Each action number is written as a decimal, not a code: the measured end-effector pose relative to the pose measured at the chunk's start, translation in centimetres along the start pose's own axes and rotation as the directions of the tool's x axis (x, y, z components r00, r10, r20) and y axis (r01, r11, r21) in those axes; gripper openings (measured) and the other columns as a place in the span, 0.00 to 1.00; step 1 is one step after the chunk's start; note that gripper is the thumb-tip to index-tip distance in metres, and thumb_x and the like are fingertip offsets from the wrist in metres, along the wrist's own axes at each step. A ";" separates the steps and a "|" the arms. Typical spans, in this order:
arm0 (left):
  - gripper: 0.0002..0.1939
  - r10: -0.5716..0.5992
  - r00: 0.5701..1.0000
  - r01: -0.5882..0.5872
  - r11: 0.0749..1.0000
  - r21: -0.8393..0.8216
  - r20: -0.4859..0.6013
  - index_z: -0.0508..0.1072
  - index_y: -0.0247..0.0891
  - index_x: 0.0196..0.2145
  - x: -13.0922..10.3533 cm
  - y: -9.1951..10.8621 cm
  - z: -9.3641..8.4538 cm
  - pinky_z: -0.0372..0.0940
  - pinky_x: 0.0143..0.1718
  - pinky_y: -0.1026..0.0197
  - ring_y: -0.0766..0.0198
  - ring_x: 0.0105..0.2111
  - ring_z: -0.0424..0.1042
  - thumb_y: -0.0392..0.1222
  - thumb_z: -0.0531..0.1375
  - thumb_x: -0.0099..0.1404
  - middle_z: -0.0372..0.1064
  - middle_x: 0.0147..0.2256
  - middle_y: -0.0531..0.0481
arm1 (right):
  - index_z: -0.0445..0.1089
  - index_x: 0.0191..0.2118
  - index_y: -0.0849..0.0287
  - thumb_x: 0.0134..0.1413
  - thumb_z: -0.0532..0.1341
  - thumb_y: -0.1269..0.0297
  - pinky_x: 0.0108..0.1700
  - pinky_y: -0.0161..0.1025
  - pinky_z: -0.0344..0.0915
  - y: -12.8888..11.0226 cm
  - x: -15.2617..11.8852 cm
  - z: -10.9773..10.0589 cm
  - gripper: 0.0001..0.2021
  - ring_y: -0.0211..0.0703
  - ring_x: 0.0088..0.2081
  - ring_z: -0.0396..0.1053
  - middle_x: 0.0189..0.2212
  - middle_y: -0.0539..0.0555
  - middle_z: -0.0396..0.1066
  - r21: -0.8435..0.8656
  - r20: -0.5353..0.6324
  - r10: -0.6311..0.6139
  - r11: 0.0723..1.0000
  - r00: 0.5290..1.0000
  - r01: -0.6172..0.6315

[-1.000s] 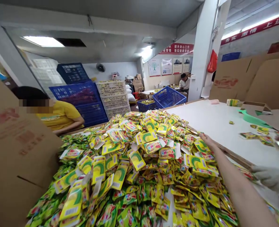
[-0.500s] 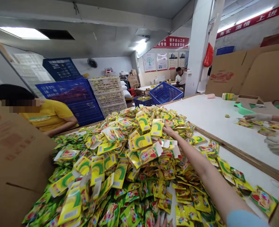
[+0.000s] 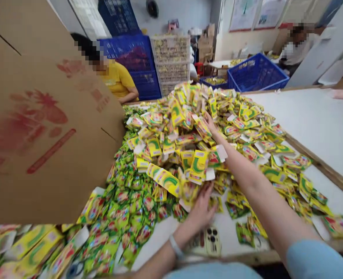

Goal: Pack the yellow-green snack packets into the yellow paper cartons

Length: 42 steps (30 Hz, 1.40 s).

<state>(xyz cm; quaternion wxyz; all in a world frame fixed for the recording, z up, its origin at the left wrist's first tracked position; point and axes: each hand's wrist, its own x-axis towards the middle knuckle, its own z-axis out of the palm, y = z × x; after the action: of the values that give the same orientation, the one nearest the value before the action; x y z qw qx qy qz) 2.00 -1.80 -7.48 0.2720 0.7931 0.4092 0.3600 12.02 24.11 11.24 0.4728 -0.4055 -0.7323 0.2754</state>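
Note:
A large heap of small yellow fruit-print cartons (image 3: 199, 166) and green-and-yellow sachets (image 3: 136, 197) covers the table. My right hand (image 3: 211, 124) reaches far into the heap, its blurred fingers stretched beside a tilted carton (image 3: 202, 126) and partly hidden among the packs. Closer to me, my left hand (image 3: 202, 209), with a pale band at the wrist, lies against the near foot of the heap. Its fingers are spread and touch the cartons and sachets there. A phone (image 3: 213, 241) with several camera lenses lies on the table just right of my left wrist.
A big cardboard box (image 3: 52, 116) blocks the left side. Behind it sits a person in a yellow shirt (image 3: 117, 79). Blue crates (image 3: 146, 58), white crates (image 3: 173, 58) and a tilted blue basket (image 3: 257, 73) stand beyond the table. A wooden strip (image 3: 319, 161) edges the right side.
The view has swung left and down. My left hand has come up from the bottom edge to the heap's near side. Cartons in the heap have shifted, and some now lie farther right.

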 end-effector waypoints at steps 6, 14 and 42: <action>0.32 0.016 0.936 0.067 0.973 0.223 -0.353 0.54 0.40 0.68 2.0 -0.6 -5.4 0.54 0.66 0.38 0.45 0.69 0.51 0.41 0.57 0.69 0.48 0.69 0.35 | 0.54 0.69 0.63 0.60 0.57 0.36 0.70 0.53 0.50 -2.6 -0.4 3.4 0.42 0.54 0.68 0.54 0.69 0.60 0.55 -0.234 0.143 0.205 0.957 0.968 -0.168; 0.16 0.137 0.897 0.088 0.876 0.474 -0.420 0.70 0.37 0.54 1.2 -2.5 -12.8 0.62 0.59 0.44 0.48 0.57 0.66 0.41 0.56 0.69 0.67 0.53 0.37 | 0.67 0.59 0.64 0.61 0.62 0.47 0.62 0.59 0.61 -6.9 -10.6 -8.1 0.30 0.58 0.57 0.68 0.55 0.61 0.70 -0.543 0.208 0.000 0.832 0.978 0.115; 0.24 -0.286 0.943 0.333 0.815 -0.474 0.171 0.76 0.35 0.51 -6.9 5.0 -3.5 0.72 0.28 0.61 0.61 0.30 0.74 0.54 0.51 0.73 0.76 0.36 0.46 | 0.72 0.34 0.56 0.52 0.69 0.47 0.23 0.35 0.66 -5.6 -39.6 -0.9 0.17 0.37 0.19 0.67 0.20 0.46 0.70 0.305 0.313 0.499 0.753 0.808 -0.583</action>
<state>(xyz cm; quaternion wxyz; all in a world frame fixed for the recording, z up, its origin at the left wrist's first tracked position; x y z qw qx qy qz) -1.38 -9.75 -4.20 0.5397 0.6348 0.4134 0.3672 19.83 -12.58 -2.61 0.3618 -0.4677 -0.5590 0.5813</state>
